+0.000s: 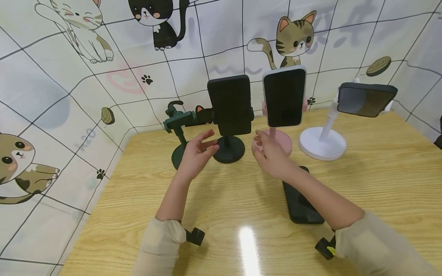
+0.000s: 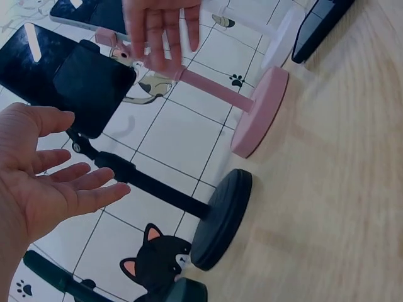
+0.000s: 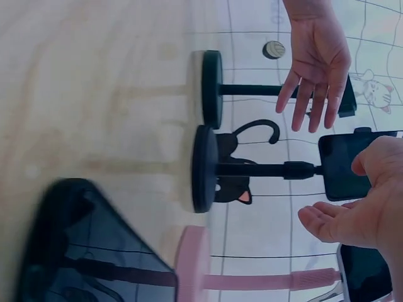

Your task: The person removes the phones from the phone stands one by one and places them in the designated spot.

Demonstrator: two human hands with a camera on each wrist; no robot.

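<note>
In the head view a black phone sits upright in a black phone stand. My left hand is just left of it, fingers spread and relaxed, apart from the phone. My right hand is in front of the pink phone stand, its fingers loosely bent with nothing between them. That pink stand bears a phone with a light frame. Both palms face inward, also seen in the left wrist view, where my left hand lies beside the black phone.
A dark green phone stand without a phone stands at the left. On the right, a white stand holds a phone sideways. Another black phone lies on the wooden table under my right forearm. A cat-patterned cloth hangs behind.
</note>
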